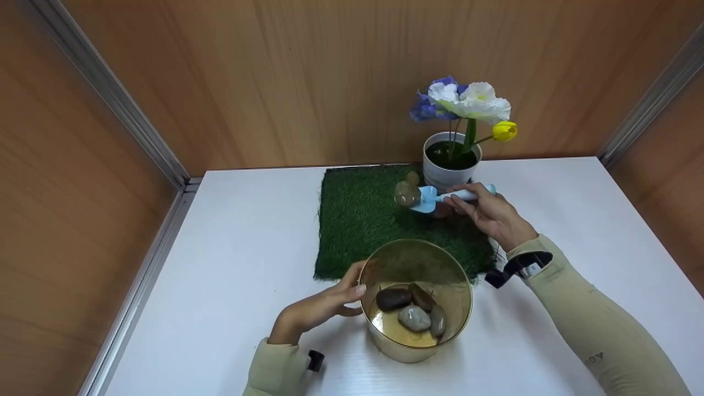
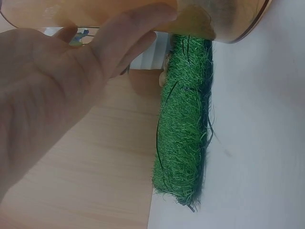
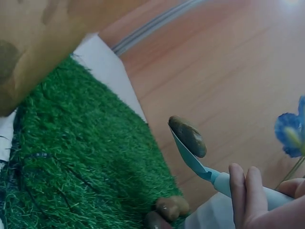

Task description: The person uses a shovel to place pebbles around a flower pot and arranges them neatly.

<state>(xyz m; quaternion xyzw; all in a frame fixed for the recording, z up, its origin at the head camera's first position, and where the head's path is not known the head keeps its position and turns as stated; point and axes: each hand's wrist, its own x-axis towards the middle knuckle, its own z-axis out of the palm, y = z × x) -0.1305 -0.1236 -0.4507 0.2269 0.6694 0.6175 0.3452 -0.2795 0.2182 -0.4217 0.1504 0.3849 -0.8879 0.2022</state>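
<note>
My right hand (image 1: 498, 217) grips the handle of a light blue toy trowel (image 1: 426, 199). On the trowel's blade rests a brown-grey stone (image 3: 187, 136), lifted above the turf in the right wrist view. My left hand (image 1: 327, 302) holds the left side of an amber see-through bucket (image 1: 404, 352), thumb at the rim and fingers around the outer wall. Inside the bucket lie several stones, among them a dark brown one (image 1: 393, 299) and a pale grey one (image 1: 414, 318). In the left wrist view the left fingers (image 2: 138, 24) lie against the bucket wall.
A green turf mat (image 1: 357, 214) lies on the white table (image 1: 242, 247) behind the bucket. A white pot (image 1: 448, 177) with purple, white and yellow flowers (image 1: 478, 102) stands at its back right. Other stones (image 3: 171, 207) lie on the turf beside the pot. Wooden panels (image 1: 308, 82) enclose the table.
</note>
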